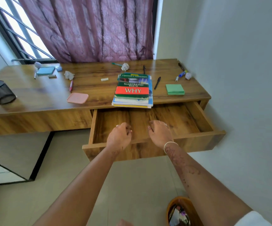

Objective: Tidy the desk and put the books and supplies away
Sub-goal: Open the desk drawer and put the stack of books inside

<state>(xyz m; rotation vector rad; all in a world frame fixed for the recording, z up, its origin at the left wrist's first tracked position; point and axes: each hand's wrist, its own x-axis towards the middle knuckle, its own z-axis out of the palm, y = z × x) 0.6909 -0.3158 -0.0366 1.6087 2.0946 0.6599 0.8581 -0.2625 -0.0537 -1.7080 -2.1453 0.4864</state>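
A wooden drawer [202, 118] stands pulled out from the desk [34, 101], with nothing visible inside it. My left hand [119, 136] and my right hand [160, 134] hover over its front part, fingers loosely curled, holding nothing. A stack of books [133, 90], topped by a green and red one, lies on the desk edge just behind the drawer. Green sticky notes [175, 89], a black pen [157, 82], a pink tray [77, 98] and a red pen [71, 85] lie on the desk.
A black mesh pen holder [0, 92] lies tipped at the left. Crumpled paper balls [125, 66] [69, 75], a blue notepad [45, 70], markers [182, 73] and an eraser [104, 79] are scattered around. A brown bin [181, 211] stands on the floor. The wall is close on the right.
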